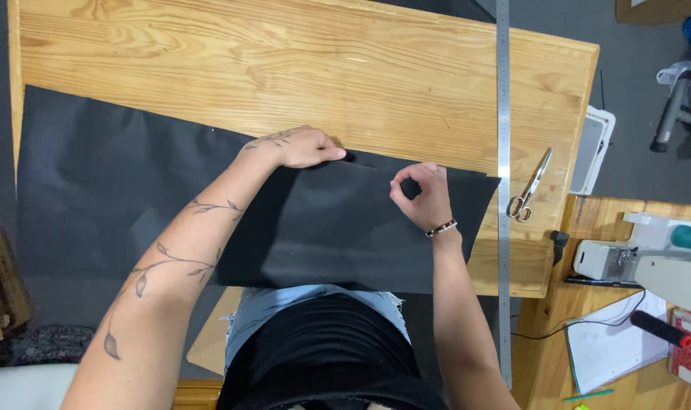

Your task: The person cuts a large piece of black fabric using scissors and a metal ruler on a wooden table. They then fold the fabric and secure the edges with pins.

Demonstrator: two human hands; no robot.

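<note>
A large black sheet (102, 182) lies across a wooden table (300, 68), with a folded flap (345, 228) over its right part. My left hand (300, 146) presses flat on the flap's upper edge near the middle. My right hand (421, 194) pinches that same upper edge further right, thumb and forefinger closed on the material. A beaded bracelet circles my right wrist.
A long metal ruler (503, 152) runs down the table's right side. Scissors (529, 188) lie just right of it. A white sewing machine (649, 258) stands on a second wooden table at the right, with a notebook (611, 342) below it.
</note>
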